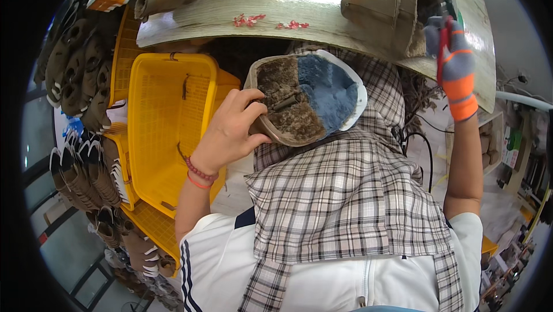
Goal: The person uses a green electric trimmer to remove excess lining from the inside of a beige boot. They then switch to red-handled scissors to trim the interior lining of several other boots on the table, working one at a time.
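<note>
Head view | work seems under way on the fur-lined piece (288, 122); what is done or left cannot be told | one piece, brown and blue, on the lap, left fingers (245, 97) gripping its rim | one red tool (442, 58), right gloved fingers (457, 38) clasping it | two red scrap clumps (249, 20) on one counter (230, 1)
</note>
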### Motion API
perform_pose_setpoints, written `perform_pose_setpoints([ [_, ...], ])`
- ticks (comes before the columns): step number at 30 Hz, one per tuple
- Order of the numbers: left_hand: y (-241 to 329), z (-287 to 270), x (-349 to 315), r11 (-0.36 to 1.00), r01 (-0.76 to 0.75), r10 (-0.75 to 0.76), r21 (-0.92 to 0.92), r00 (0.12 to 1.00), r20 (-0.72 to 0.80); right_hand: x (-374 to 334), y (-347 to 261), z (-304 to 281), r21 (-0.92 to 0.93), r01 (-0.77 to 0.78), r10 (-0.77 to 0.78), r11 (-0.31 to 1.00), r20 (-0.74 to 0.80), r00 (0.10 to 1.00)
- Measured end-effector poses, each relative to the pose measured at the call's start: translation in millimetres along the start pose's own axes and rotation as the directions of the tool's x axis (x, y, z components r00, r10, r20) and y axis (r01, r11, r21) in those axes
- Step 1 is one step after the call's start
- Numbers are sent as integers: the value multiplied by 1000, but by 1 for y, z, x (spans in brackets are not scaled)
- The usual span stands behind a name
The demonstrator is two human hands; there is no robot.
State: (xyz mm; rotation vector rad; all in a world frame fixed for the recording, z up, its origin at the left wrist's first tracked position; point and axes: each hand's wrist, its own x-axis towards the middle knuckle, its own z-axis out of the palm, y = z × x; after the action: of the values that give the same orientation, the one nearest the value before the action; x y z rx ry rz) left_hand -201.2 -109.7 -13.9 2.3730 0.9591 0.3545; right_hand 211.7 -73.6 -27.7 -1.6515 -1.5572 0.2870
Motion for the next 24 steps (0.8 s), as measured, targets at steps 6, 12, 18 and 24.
perform_pose_setpoints([
  [6,-13,24,-16,934,76,-170,-349,954,-247,-68,-79,57,-171,302,-152,938,578,801],
  [12,-59,79,-57,79,121,-832,-989,555,1,-89,-77,95,-165,365,-137,916,727,673],
  [18,-70,78,-55,-458,124,-728,-881,516,451,-98,-70,109,-223,344,-65,912,749,659],
  [24,-66,103,-63,-660,143,-555,-737,568,608,-98,-82,112,-317,306,31,898,738,674],
])
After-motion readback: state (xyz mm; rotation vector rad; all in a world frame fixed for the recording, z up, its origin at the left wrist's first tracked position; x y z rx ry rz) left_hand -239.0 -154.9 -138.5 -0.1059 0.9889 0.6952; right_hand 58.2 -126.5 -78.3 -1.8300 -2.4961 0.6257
